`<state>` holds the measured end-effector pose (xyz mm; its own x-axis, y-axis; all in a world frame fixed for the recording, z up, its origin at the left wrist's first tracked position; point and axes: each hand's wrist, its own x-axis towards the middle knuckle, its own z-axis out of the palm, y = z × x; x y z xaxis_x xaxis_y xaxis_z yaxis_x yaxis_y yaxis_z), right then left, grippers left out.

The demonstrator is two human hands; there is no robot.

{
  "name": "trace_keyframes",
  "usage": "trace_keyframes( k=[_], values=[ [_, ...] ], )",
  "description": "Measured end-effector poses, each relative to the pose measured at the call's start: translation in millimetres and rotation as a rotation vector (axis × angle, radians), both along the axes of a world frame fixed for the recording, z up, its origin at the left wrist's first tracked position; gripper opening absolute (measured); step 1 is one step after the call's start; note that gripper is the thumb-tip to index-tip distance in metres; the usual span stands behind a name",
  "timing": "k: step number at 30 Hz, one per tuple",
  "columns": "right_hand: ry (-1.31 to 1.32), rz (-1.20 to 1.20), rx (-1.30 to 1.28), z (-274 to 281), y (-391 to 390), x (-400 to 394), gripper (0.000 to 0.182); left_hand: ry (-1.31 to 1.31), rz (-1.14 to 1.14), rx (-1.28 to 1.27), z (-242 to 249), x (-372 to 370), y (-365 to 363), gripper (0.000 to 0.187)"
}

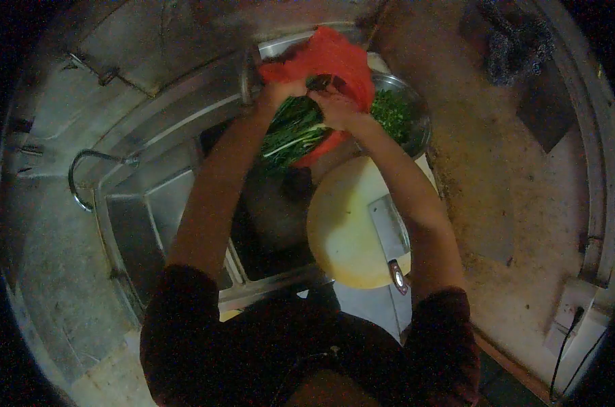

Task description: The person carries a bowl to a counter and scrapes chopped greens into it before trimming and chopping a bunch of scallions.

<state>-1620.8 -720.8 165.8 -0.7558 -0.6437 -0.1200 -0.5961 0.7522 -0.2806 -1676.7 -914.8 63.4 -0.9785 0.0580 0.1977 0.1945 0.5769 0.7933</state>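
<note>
Both of my arms reach forward to a red bag [341,54] at the far side of the sink. My left hand [283,93] is closed at the bag's left edge, above a bunch of long green leafy vegetables [290,139] with pale stems. My right hand [338,108] bends inward at the bag's opening, beside the same greens; its fingertips are partly hidden. Just what each hand grips is too dim and small to make out. Part of the red bag also shows below the greens.
A metal bowl [423,125] of chopped greens [391,112] stands right of the bag. Nearer me, a cleaver [389,227] lies on a round cutting board [344,224]. The sink [148,203] with a curved faucet [73,173] is at left; a wall outlet [573,305] is at right.
</note>
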Motion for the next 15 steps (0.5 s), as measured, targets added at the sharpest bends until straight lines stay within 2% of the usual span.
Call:
trace_keyframes(
  k=[1,3,7,9,12,15],
  values=[
    [0.001,-0.002,0.006,-2,2,-1,0.046,0.005,0.0,0.003,5,-7,2,0.046],
    [0.063,0.105,0.24,13,1,4,0.032,0.013,0.001,0.003,8,-15,8,0.046],
    [0.101,0.141,0.357,32,2,14,0.031,0.023,0.006,-0.007,10,-14,20,0.046],
    [-0.001,0.108,0.373,33,3,14,0.042,0.02,0.009,-0.008,9,-21,37,0.046],
    [-0.009,0.212,0.432,25,7,9,0.045,0.024,0.005,-0.008,5,-23,28,0.046],
    [-0.014,0.171,0.402,25,12,11,0.047,0.04,0.003,-0.022,13,-34,26,0.046]
  ],
)
